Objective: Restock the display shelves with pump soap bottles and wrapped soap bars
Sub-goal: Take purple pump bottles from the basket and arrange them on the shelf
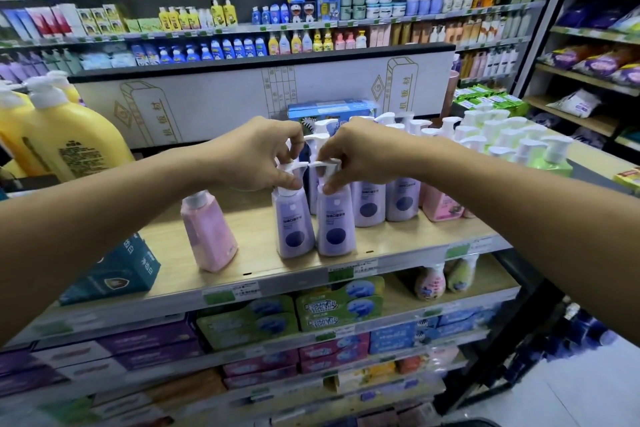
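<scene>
Fingers (289, 180) of left hand (252, 156) pinching left purple bottle (294, 225), right hand (360, 152) pinching right purple bottle (335, 225), both upright, spouts facing inward

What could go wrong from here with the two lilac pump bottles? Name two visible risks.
1. The left hand and right hand hold the left lilac bottle and right lilac bottle by their pumps near the shelf edge: either could tip off.
2. The pink bottle stands near the left forearm: a knock might topple it.

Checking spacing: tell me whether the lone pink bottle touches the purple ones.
No, bare shelf shows between the pink bottle and the nearest purple bottle.
</scene>
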`<state>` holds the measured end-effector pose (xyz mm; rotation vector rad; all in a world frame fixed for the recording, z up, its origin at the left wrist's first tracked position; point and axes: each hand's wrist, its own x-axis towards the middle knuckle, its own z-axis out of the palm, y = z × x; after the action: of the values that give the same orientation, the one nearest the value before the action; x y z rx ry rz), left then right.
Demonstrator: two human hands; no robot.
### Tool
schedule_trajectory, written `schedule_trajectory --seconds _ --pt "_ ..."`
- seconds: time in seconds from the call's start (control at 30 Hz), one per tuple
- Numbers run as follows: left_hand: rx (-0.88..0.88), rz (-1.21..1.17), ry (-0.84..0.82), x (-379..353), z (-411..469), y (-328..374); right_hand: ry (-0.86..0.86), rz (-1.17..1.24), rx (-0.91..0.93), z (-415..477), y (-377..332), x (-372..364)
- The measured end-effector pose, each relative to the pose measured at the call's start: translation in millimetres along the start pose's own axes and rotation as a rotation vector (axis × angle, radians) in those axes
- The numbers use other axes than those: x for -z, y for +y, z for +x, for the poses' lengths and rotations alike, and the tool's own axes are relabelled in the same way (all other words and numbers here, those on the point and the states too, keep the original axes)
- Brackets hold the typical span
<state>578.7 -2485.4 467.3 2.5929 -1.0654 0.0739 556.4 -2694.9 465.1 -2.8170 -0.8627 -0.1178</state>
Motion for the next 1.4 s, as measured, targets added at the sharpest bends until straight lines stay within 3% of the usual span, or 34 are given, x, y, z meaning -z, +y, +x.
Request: schedule_trajectory --seconds 0.93,1.4 --pt "-0.008 -0.066 -0.013 0.0 -1.1 2.5 -0.023 0.042 0.017 0.6 7.0 2.2" --pt "-0.085 0.009 -0.035 3.6 1.6 5.4 -0.029 0.035 0.032 0.6 7.7 1.2"
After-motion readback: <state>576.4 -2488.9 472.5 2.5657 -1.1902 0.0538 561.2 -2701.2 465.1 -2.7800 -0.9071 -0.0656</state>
